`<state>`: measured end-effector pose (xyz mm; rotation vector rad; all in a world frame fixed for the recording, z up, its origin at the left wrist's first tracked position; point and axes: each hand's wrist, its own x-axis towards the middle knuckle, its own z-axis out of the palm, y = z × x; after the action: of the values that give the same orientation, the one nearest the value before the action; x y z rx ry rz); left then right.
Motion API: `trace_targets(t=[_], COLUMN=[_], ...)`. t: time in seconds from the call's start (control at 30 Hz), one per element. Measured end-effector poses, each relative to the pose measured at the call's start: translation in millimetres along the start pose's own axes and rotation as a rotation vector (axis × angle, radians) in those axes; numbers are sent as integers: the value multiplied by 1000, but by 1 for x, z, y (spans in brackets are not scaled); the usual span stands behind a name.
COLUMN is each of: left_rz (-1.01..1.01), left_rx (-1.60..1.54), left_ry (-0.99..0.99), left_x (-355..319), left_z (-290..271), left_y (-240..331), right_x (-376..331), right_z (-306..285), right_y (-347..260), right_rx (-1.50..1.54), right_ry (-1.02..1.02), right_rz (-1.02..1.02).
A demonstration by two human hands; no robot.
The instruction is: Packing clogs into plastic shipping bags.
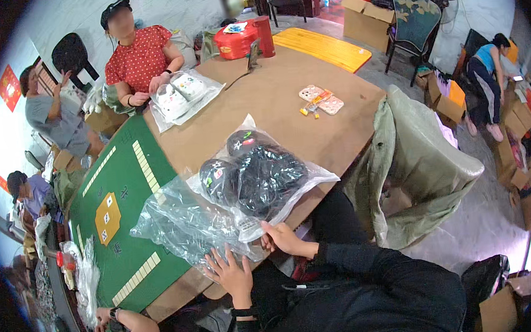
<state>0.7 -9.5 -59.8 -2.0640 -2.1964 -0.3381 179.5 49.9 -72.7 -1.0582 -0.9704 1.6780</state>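
A clear plastic bag [320,175] with a pair of black slippers [219,177] in it lies on the near side of the table. The slippers carry small star and coloured decorations. My right hand [287,239] pinches the bag's near corner, by a white label. My left hand [232,280] lies with fingers spread on crinkled clear plastic wrap [183,225] to the left of the slippers. Whether that plastic is part of the same bag or a separate one, I cannot tell.
A brown-topped table [271,84] bears a green mat [160,249] with tile and dice pictures. Across it, a person in red [151,56] handles bagged white slippers [179,95]. A phone case [323,101] and red container [235,43] also lie there. A sack [421,160] stands right.
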Motion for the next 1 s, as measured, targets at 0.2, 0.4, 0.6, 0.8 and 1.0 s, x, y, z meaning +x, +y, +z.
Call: trace_targets(t=[0.2, 0.4, 0.6, 0.8, 1.0], left_rz=[19, -7, 12, 5, -32], left_rx=[4, 5, 12, -6, 28], left_ry=[51, 0, 51, -2, -67], left_x=[1, 1, -1, 3, 3], left_z=[5, 2, 7, -2, -9], left_y=[-2, 1, -4, 2, 5], right_x=[4, 2, 2, 4, 9], right_z=[-3, -9, -6, -12, -13], right_y=[3, -1, -2, -9, -14], right_rx=[-24, -112, -35, -41, 0], right_ry=[-38, -108, -107, -125, -166], right_rz=[-18, 11, 32, 125, 133])
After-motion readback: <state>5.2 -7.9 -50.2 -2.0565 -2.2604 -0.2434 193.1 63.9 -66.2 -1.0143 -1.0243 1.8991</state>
